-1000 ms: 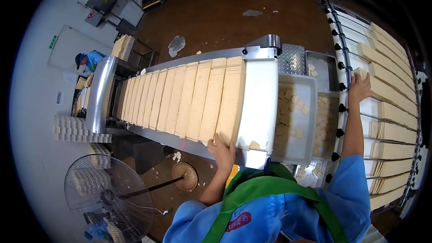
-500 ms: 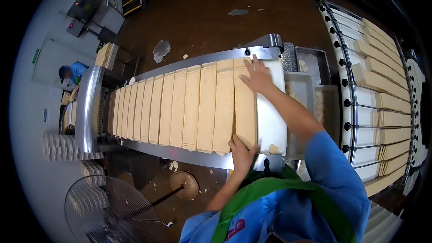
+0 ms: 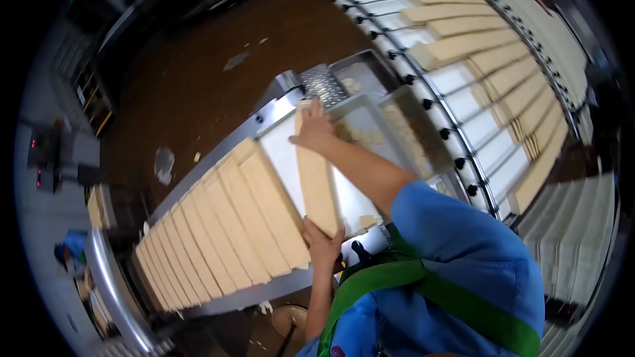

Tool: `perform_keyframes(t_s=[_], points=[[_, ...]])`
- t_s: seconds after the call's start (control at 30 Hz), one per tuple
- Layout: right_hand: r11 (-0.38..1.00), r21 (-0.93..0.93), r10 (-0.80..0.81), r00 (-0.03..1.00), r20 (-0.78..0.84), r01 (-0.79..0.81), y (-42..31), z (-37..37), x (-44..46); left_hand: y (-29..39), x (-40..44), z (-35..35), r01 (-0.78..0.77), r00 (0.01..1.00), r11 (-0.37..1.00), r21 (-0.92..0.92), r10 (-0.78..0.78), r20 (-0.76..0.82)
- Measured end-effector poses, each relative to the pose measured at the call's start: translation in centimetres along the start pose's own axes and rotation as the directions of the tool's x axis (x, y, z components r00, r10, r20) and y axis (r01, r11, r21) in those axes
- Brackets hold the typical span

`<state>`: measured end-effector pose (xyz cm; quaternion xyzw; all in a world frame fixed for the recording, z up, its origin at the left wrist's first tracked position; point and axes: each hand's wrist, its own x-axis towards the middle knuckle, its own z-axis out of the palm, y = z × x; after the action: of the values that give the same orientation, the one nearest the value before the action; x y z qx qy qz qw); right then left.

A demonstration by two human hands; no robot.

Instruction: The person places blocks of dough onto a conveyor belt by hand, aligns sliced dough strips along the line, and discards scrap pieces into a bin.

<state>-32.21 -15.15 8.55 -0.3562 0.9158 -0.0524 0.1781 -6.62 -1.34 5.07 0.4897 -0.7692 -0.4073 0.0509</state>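
Observation:
One long, cream-coloured layered strip, like a stack of dough sheets, lies across the white end of the conveyor belt, apart from the others. My right hand grips its far end, thumb and fingers on either side. At the near end, my left hand is closed round the strip's edge. To the left, a row of similar strips lies side by side along the belt. What the strip is made of, I cannot make out for sure.
Grey trays with scraps stand beyond the belt's end. On the right, a wide rack with black knobs carries more strips. A person in blue is at the far left. Pale corrugated sheets stand at lower right.
The end strip has come away from the row, shifting with both hands toward the belt's end. The view has turned right, bringing the rack closer.

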Motion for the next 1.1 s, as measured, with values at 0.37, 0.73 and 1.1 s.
perform_keyframes(t_s=[0.37, 0.73, 1.1], points=[[0.594, 0.792, 0.6, 0.734, -0.318, -0.142, 26.4, -7.9, -14.1, 12.8, -0.1, 5.5, -0.441, 0.889, 0.896, 0.054, 0.444, -0.11], [0.627, 0.265, 0.779, 0.597, -0.19, -0.733, 56.9, -9.2, -28.7, 26.5, -10.4, 15.8, -0.828, 0.216, 0.455, -0.328, 0.799, 0.562], [0.608, 0.314, 0.788, 0.504, -0.354, -0.729, 63.9, -8.3, -25.5, 29.3, -10.3, 22.2, -0.761, 0.208, 0.519, -0.389, 0.763, 0.612]])
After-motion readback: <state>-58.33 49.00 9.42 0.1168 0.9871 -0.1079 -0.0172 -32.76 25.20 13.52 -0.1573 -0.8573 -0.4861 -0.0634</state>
